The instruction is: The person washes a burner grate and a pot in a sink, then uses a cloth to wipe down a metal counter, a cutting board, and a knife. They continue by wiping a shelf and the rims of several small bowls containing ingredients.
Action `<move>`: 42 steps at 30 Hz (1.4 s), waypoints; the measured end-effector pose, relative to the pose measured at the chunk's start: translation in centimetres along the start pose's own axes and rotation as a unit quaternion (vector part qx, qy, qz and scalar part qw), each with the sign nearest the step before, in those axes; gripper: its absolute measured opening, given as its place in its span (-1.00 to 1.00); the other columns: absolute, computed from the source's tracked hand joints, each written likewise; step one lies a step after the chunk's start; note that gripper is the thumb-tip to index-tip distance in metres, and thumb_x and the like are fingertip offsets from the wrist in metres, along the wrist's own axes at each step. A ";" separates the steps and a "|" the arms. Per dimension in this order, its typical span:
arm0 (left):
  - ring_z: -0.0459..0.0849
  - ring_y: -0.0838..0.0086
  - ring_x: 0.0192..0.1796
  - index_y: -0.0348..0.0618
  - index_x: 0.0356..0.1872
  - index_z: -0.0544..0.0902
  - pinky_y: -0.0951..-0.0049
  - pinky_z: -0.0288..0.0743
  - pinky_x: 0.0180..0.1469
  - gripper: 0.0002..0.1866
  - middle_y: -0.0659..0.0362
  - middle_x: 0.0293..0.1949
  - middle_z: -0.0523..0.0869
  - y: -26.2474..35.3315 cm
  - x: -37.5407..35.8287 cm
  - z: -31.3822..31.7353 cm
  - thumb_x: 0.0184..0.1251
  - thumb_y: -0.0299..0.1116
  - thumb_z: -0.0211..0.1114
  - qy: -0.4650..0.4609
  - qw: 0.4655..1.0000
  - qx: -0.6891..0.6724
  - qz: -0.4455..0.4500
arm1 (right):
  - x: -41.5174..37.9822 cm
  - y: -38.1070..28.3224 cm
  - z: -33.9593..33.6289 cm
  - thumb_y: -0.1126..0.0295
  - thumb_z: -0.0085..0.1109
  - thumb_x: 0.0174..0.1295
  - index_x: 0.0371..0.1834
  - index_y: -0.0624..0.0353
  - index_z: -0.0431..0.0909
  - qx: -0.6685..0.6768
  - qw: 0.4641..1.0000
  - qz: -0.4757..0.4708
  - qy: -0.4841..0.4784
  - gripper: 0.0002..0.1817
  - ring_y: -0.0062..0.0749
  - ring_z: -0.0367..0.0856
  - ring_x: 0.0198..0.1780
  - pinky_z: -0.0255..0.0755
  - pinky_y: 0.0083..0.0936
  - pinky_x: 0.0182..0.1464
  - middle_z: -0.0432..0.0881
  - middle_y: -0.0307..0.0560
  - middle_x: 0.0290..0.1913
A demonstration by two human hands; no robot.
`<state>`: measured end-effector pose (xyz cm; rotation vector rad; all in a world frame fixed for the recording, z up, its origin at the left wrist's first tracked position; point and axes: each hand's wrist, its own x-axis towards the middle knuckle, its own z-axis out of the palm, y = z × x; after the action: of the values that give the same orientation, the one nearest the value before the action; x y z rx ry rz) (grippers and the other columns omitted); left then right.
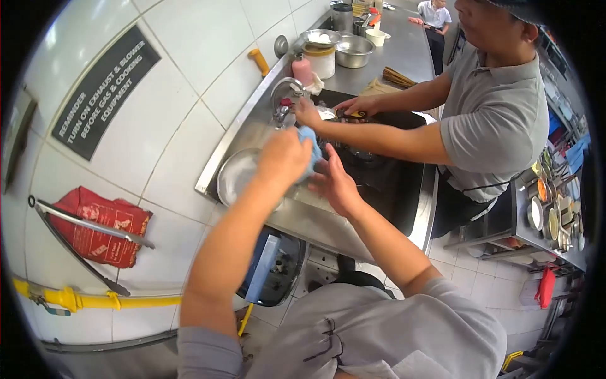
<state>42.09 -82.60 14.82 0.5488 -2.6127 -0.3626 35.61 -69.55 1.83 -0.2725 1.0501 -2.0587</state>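
My left hand (285, 155) is closed around a bunched light-blue cloth (307, 150), raised over the near left part of the steel sink counter (302, 218). Close beside the cloth, my right hand (339, 183) has its fingers spread and holds nothing. A round metal pan (237, 174) lies on the counter to the left, partly behind my left forearm. Beyond my hands is the dark sink basin (385, 186), with a curved tap (291, 85) at its left rim.
A co-worker (499, 120) stands at the right, one hand (307, 114) by the tap, the other holding a yellow-and-black object (356, 114). A pink bottle (302, 69) and a steel bowl (355, 50) stand behind. Below the counter is a dark bin (284, 278); tongs (95, 224) hang on the wall.
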 end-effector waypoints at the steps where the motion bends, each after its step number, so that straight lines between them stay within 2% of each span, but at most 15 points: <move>1: 0.76 -0.25 -0.09 -0.33 -0.13 0.70 -0.18 0.59 0.04 -0.68 -0.31 -0.21 0.78 0.9 -0.4 1.7 0.37 -0.22 0.29 -0.025 0.996 -0.078 -0.044 | 2.2 0.4 -0.6 -0.37 -0.18 0.57 0.60 0.00 0.35 0.064 0.998 0.008 -0.024 -0.19 -0.31 0.65 0.24 0.51 -0.33 0.32 0.61 -0.03 0.37; 5: 0.82 0.19 0.03 -0.27 0.12 0.71 0.31 0.64 0.10 -0.65 -0.01 0.00 0.84 -0.4 -4.4 13.0 0.32 -0.47 0.33 0.123 0.922 -0.339 -0.139 | 7.1 4.2 -5.7 -0.48 -0.24 0.50 0.48 0.20 0.43 0.206 0.973 0.049 -0.093 -0.06 -0.15 0.68 0.30 0.55 -0.20 0.36 0.64 0.04 0.35; 8: 0.72 0.21 0.22 -0.20 0.25 0.64 0.19 0.60 0.26 -0.60 0.09 0.20 0.73 0.2 -6.9 15.7 0.56 -0.21 0.17 0.068 0.408 -0.732 -0.541 | 6.2 6.7 -4.8 -0.07 0.24 0.52 0.10 0.02 0.62 0.079 0.996 0.003 0.044 -0.60 -0.26 0.76 -0.01 0.67 -0.28 0.07 0.74 -0.10 -0.01; 10: 0.73 0.21 0.18 -0.16 0.24 0.63 0.18 0.62 0.22 -0.58 0.08 0.15 0.73 -6.9 -7.9 24.5 0.60 -0.12 0.10 0.060 0.396 -0.807 -0.435 | 4.2 7.0 -3.0 0.25 0.44 0.38 0.00 0.06 0.58 -0.136 0.989 -0.021 0.060 -0.73 -0.25 0.72 -0.06 0.62 -0.27 0.01 0.70 -0.12 -0.06; 11: 0.74 0.21 0.16 -0.14 0.24 0.63 0.18 0.64 0.20 -0.57 0.08 0.13 0.74 -10.4 -8.4 28.9 0.62 -0.07 0.07 0.053 0.384 -0.840 -0.380 | 4.8 8.7 -3.1 0.33 0.53 0.26 0.03 0.10 0.55 -0.334 0.905 -0.246 0.092 -0.62 -0.12 0.73 -0.04 0.59 -0.24 0.02 0.72 -0.05 -0.06; 14: 0.75 0.23 0.07 -0.14 0.15 0.65 0.18 0.65 0.13 -0.62 0.11 0.04 0.75 -11.3 -6.5 27.1 0.64 -0.08 0.09 -0.069 0.360 -0.888 -0.277 | 7.6 7.4 -2.2 0.30 0.55 0.22 0.03 0.16 0.54 -0.402 0.872 -0.262 0.096 -0.57 0.00 0.73 -0.01 0.57 -0.19 0.11 0.73 0.06 -0.09; 15: 0.68 0.19 0.28 -0.14 0.36 0.56 0.09 0.53 0.33 -0.46 0.06 0.29 0.69 -13.8 -6.4 30.2 0.67 0.07 0.08 -0.092 0.569 -0.724 -0.379 | 8.8 6.4 -2.5 0.20 0.57 0.21 0.03 0.18 0.59 -0.392 0.894 -0.197 0.090 -0.54 0.05 0.74 0.01 0.56 -0.17 0.13 0.76 0.13 -0.05; 20: 0.76 0.21 0.10 -0.22 0.19 0.64 0.13 0.63 0.19 -0.49 0.09 0.06 0.77 -5.9 -4.2 22.0 0.61 0.07 0.25 0.037 0.584 -0.683 -0.437 | 16.9 6.6 -11.8 0.06 0.57 0.24 0.02 0.36 0.66 -0.375 0.920 0.026 0.113 -0.44 -0.36 0.73 -0.14 0.60 -0.32 -0.06 0.78 0.06 -0.18; 24: 0.77 0.13 0.09 -0.08 0.13 0.69 -0.11 0.54 0.30 -0.50 0.11 0.09 0.79 -10.7 -4.5 25.5 0.57 0.16 0.23 0.071 0.390 -0.821 -0.410 | 11.1 9.5 -7.9 0.13 0.57 0.15 0.06 0.29 0.67 -0.297 0.950 -0.093 0.030 -0.46 -0.28 0.70 0.13 0.54 -0.32 0.21 0.73 0.06 0.06; 26: 0.79 0.16 0.05 -0.01 0.11 0.69 -0.16 0.50 0.32 -0.53 0.18 0.04 0.81 -13.6 -5.6 28.5 0.57 0.16 0.21 -0.191 0.215 -0.954 -0.087 | 7.6 9.2 -3.4 0.33 0.50 0.12 -0.20 0.16 0.70 -0.369 0.881 -0.295 -0.038 -0.75 -0.21 0.67 0.19 0.43 -0.38 0.33 0.73 -0.06 -0.03; 27: 0.80 0.21 0.03 0.04 0.15 0.69 -0.13 0.55 0.27 -0.57 0.25 0.02 0.82 -14.2 -6.3 29.7 0.59 0.13 0.20 -0.152 0.182 -0.963 -0.125 | 6.3 8.2 -1.4 0.32 0.48 0.10 -0.20 0.18 0.71 -0.393 0.881 -0.264 0.005 -0.75 -0.09 0.70 0.13 0.49 -0.30 0.24 0.74 0.03 -0.03; 33: 0.79 0.26 0.06 0.04 0.17 0.68 -0.02 0.56 0.29 -0.55 0.26 0.04 0.82 -8.2 -3.2 26.2 0.59 0.14 0.21 -0.005 0.485 -0.718 -0.498 | 14.5 7.0 -4.9 0.16 0.42 0.20 -0.44 0.25 0.68 -0.538 0.802 -0.198 0.167 -0.66 0.19 0.74 -0.37 0.56 -0.06 -0.26 0.73 0.23 -0.41; 38: 0.77 0.36 0.12 -0.07 0.20 0.67 0.18 0.65 0.19 -0.48 0.18 0.06 0.81 -10.5 -2.3 27.6 0.61 0.17 0.19 0.018 0.463 -0.722 -0.514 | 11.2 5.1 -3.7 -0.11 0.37 0.27 -0.45 0.25 0.71 -0.448 0.885 -0.061 0.115 -0.46 0.21 0.77 -0.32 0.57 -0.05 -0.22 0.75 0.32 -0.37; 40: 0.79 0.28 0.09 -0.12 0.22 0.67 0.18 0.69 0.07 -0.38 0.13 0.12 0.78 -17.9 -4.6 35.2 0.56 0.26 0.23 -0.193 0.175 -0.965 0.017 | 9.8 7.3 -2.5 0.00 0.36 0.36 -0.50 0.25 0.69 -0.399 0.912 -0.082 0.049 -0.51 -0.24 0.63 -0.48 0.49 -0.17 -0.31 0.68 0.16 -0.50; 42: 0.79 0.29 0.09 -0.10 0.19 0.68 0.16 0.68 0.11 -0.44 0.14 0.10 0.78 -16.0 -5.6 32.8 0.55 0.20 0.25 -0.172 0.312 -0.919 -0.170 | 10.6 9.3 -2.2 -0.12 0.36 0.30 -0.48 0.25 0.70 -0.424 0.847 -0.315 0.057 -0.44 0.27 0.67 -0.38 0.52 -0.02 -0.26 0.74 0.27 -0.40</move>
<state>36.29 -89.13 -21.03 -0.0114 -0.5393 -2.9583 32.66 -79.22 -8.24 -1.0712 2.1344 -2.0076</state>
